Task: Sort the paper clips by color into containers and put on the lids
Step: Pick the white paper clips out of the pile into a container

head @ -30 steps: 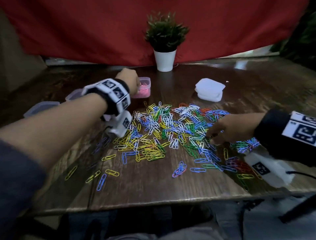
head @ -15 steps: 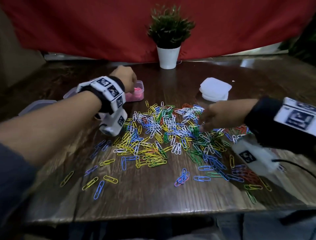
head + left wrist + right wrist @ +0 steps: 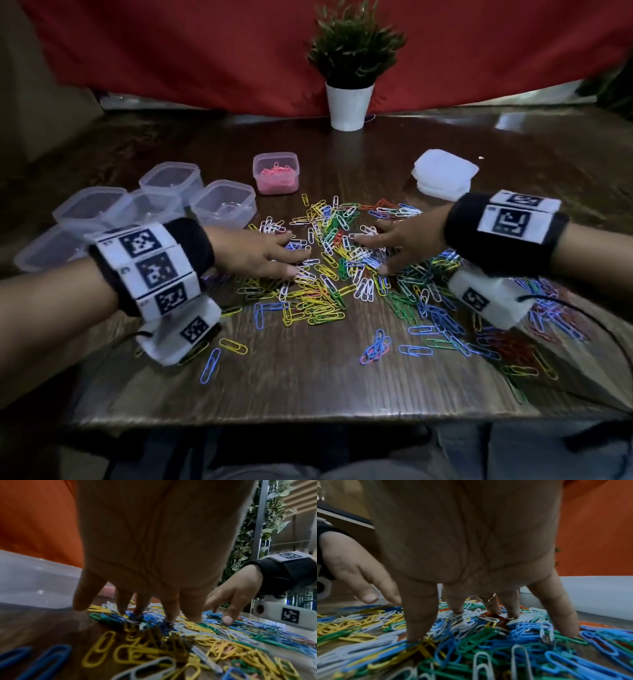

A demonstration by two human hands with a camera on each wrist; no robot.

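A spread of paper clips (image 3: pixel 329 274) in yellow, blue, green, white and red covers the middle of the wooden table (image 3: pixel 308 383). My left hand (image 3: pixel 267 255) lies palm down on the pile's left side, its straight spread fingers (image 3: pixel 123 605) touching the clips (image 3: pixel 154 635). My right hand (image 3: pixel 390 245) does the same on the right side, its fingertips (image 3: pixel 418 626) pressing the clips (image 3: pixel 471 642). A clear container (image 3: pixel 276 173) behind the pile holds pink clips. Several empty clear containers (image 3: pixel 222 204) stand at the left. White lids (image 3: pixel 443 174) are stacked at the back right.
A potted plant (image 3: pixel 351 65) in a white pot stands at the table's far edge before a red cloth (image 3: pixel 205 51). Stray clips (image 3: pixel 375 346) lie toward the table's front edge. A black cable (image 3: pixel 582 315) trails from my right wrist.
My left hand came back from the pink container and now lies on the pile's left side. My right hand moved in toward the pile's middle and spread its fingers.
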